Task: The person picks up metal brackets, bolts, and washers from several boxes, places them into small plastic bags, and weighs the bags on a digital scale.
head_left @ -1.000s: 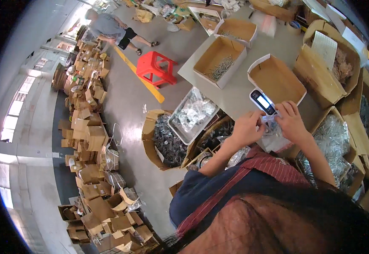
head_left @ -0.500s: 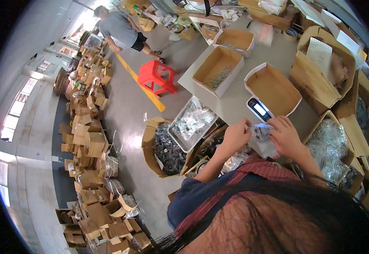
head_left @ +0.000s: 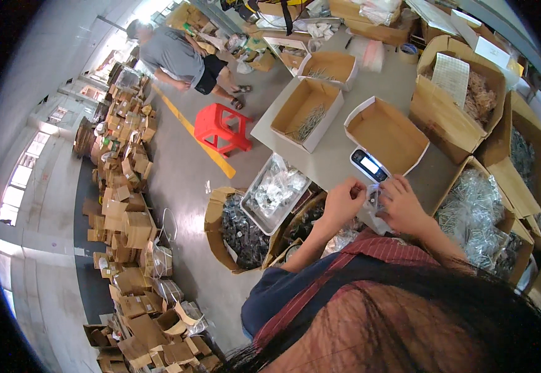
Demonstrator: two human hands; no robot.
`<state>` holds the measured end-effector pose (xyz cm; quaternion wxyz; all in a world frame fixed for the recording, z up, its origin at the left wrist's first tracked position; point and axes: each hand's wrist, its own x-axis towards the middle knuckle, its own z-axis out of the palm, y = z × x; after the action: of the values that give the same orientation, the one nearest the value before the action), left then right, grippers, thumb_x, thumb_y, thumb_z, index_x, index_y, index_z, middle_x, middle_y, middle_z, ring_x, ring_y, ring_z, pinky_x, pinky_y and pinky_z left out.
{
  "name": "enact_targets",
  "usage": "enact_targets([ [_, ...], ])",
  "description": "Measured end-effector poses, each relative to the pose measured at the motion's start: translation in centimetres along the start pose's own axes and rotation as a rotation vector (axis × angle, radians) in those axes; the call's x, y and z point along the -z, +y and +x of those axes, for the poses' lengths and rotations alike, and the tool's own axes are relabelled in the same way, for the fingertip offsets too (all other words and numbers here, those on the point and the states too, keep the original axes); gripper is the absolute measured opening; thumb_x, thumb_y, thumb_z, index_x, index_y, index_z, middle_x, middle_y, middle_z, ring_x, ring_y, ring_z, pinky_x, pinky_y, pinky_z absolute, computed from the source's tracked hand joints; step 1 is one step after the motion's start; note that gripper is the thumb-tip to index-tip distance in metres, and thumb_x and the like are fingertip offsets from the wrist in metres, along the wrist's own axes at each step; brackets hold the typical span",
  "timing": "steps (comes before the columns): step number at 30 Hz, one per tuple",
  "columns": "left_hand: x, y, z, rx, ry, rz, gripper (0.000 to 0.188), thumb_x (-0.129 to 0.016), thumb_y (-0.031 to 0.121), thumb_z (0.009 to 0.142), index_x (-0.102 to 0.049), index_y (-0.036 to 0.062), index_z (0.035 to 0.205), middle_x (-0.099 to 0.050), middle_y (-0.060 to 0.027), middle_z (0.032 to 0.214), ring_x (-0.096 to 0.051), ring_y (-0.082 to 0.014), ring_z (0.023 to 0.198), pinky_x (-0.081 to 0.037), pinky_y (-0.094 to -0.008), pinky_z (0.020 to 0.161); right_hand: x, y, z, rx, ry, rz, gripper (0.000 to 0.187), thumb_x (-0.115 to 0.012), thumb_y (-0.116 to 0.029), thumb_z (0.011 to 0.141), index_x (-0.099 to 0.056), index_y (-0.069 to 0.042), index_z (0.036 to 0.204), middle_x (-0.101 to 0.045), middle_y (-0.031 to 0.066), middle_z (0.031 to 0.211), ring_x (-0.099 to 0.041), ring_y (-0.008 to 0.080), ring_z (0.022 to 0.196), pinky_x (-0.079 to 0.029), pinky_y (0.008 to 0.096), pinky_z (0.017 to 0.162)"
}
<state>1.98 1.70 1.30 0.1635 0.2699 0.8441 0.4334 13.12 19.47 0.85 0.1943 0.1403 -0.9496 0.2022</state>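
At the near edge of the grey table, both my hands hold a small clear plastic bag (head_left: 371, 200) between them. My left hand (head_left: 345, 202) has its fingers curled in and pinches the bag's left side. The fingers of my right hand (head_left: 402, 205) are closed on its right side. Whatever the bag contains is too small to make out. Just beyond my fingers lies a small device (head_left: 370, 165) with a lit screen and dark buttons. Behind it is a shallow cardboard box (head_left: 387, 133) with white edges, with nothing seen inside.
Two boxes of metal screws or pins (head_left: 309, 122) stand farther left. A metal tray (head_left: 270, 198) of clear bags rests beside a carton of dark parts (head_left: 243, 230). Bagged screws (head_left: 469, 205) fill a carton at right. Beyond are a red stool (head_left: 222, 128) and a person (head_left: 177, 59).
The view has shifted slightly. The bag has been turned and now hangs more upright between my hands. The person by the stool has stepped along the floor.
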Motion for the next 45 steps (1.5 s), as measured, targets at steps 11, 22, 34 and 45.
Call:
enact_targets([
  [11, 0.1, 0.1, 0.1, -0.236, -0.01, 0.022, 0.015, -0.07, 0.008, 0.081, -0.069, 0.0042, 0.095, -0.068, -0.0101, 0.098, -0.067, -0.0256, 0.088, -0.056, -0.0337, 0.07, -2.2, 1.3, -1.1, -0.086, 0.089, 0.089, 0.014, -0.068, -0.006, 0.07, -0.065, -0.001, 0.083, -0.06, 0.0123, 0.1, -0.058, 0.0314, 0.101, -0.043, 0.0443, 0.096],
  [22, -0.8, -0.2, 1.0, -0.54, 0.053, 0.118, 0.014, -0.069, 0.0, 0.08, -0.068, 0.0048, 0.094, -0.068, -0.0102, 0.095, -0.065, -0.0291, 0.086, -0.052, -0.0353, 0.073, -1.2, 1.1, -0.8, -0.101, 0.163, 0.208, 0.012, -0.068, -0.004, 0.073, -0.066, -0.002, 0.085, -0.063, 0.0099, 0.099, -0.06, 0.0311, 0.092, -0.048, 0.0401, 0.083],
  [34, -1.7, -0.8, 1.2, -0.433, 0.056, 0.005, 0.014, -0.067, 0.0, 0.083, -0.065, 0.0046, 0.096, -0.067, -0.0108, 0.091, -0.065, -0.0278, 0.081, -0.052, -0.0345, 0.07, -1.0, 1.1, -0.6, -0.208, 0.313, 0.261, 0.011, -0.069, -0.004, 0.075, -0.066, -0.003, 0.085, -0.064, 0.0096, 0.099, -0.061, 0.0306, 0.089, -0.049, 0.0392, 0.078],
  [45, -2.7, -0.6, 0.5, -0.522, 0.132, 0.096, 0.011, -0.066, 0.002, 0.084, -0.065, 0.0055, 0.094, -0.066, -0.0102, 0.085, -0.064, -0.0278, 0.077, -0.051, -0.0355, 0.067, -2.0, 0.7, -1.0, -0.181, 0.27, 0.205, 0.014, -0.069, -0.005, 0.074, -0.061, -0.003, 0.086, -0.062, 0.0116, 0.096, -0.059, 0.0332, 0.088, -0.047, 0.0423, 0.078],
])
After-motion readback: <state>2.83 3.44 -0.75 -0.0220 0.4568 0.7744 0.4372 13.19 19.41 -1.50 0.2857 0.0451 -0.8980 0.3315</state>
